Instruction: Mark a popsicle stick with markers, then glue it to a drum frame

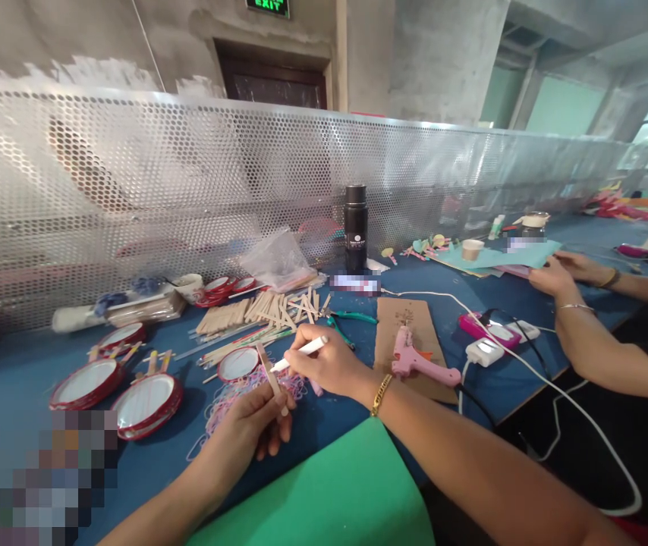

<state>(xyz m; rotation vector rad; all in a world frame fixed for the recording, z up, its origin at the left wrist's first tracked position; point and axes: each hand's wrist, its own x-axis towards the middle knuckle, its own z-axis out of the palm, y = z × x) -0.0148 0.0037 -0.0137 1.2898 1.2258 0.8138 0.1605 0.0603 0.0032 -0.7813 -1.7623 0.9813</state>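
My left hand (264,415) holds a flat wooden craft stick (268,369) upright and slightly tilted, pinched near its lower end. In my right hand (327,360) is a white marker (308,350), its tip at the face of the stick. Beneath the hands lies a tangle of pastel string (221,409), partly hidden by my left hand. A small round red-rimmed piece (238,364) sits just behind the stick. Green sheet material (329,493) spreads below my forearms.
Wooden sticks (227,317), green-handled pliers (352,316) and a black bottle (356,227) stand or lie behind. Red-rimmed discs (147,403) are left. A pink glue gun (420,364) rests on cardboard (386,322). Another person's hands (555,274) hold blue paper (495,258) at right.
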